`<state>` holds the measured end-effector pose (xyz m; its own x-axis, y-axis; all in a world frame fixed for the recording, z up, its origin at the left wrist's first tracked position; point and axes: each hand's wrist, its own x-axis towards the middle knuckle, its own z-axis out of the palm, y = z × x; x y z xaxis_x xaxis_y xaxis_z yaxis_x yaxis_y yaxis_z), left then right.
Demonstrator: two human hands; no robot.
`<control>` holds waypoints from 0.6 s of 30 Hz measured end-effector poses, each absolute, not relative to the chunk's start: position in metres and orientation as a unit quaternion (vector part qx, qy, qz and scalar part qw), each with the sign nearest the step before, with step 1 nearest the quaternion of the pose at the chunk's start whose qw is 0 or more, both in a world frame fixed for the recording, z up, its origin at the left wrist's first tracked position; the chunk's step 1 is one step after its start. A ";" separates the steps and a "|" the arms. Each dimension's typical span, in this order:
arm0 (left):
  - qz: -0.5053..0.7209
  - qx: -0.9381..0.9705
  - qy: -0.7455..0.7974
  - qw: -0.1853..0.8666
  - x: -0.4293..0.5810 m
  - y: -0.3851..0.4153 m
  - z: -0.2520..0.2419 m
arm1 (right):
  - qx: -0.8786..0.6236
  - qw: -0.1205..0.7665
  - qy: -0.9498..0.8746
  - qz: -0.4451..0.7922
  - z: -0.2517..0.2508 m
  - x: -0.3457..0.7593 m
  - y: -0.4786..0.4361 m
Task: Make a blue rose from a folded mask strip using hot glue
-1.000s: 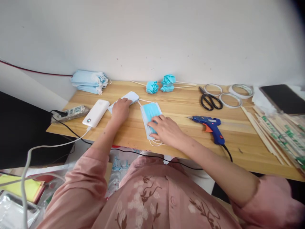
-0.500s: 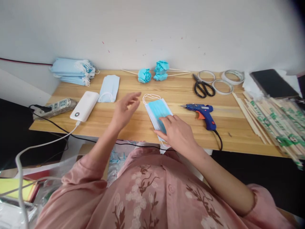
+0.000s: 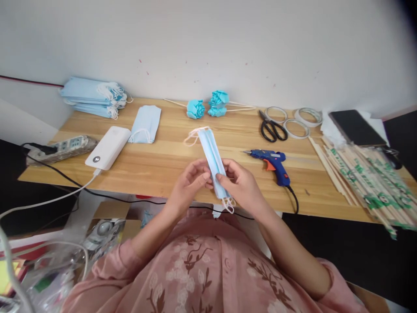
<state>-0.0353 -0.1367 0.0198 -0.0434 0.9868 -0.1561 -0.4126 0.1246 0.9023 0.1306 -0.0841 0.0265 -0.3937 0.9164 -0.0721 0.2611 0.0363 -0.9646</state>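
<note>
Blue face masks [image 3: 211, 150], bent lengthwise into a narrow strip, are held up over the table's front edge. Their white ear loops hang out at both ends; how many masks there are I cannot tell. My right hand [image 3: 243, 180] grips the right side, thumb on the front and fingers behind. At the left side my left hand [image 3: 192, 181] is closed on the edge, its fingers curled partly behind. To the right of my hands lies a blue glue gun [image 3: 270, 161] with an orange trigger.
Behind are blue paper-like flowers [image 3: 195, 108] on sticks. Scissors [image 3: 273, 129] and tape rolls [image 3: 297, 129] lie back right, bagged wooden sticks [image 3: 368, 182] at right. At left are a power bank [image 3: 108, 148], power strip [image 3: 65, 148], single mask pile [image 3: 146, 124] and mask stack [image 3: 87, 93].
The masks have been lifted off the table and bent lengthwise. My left hand has come down and right onto their edge. My right hand has taken hold of them. The view has shifted slightly.
</note>
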 end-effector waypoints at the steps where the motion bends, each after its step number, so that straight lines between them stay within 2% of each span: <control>1: 0.582 0.337 0.436 0.598 -0.034 -0.133 0.020 | -0.457 0.315 -0.642 0.529 0.026 0.129 -0.087; 10: 0.625 0.343 0.441 0.545 -0.026 -0.120 0.017 | -0.442 0.356 -0.705 0.425 0.034 0.130 -0.092; 18: 0.606 0.366 0.454 0.541 -0.027 -0.116 0.021 | -0.420 0.362 -0.778 0.296 0.033 0.124 -0.094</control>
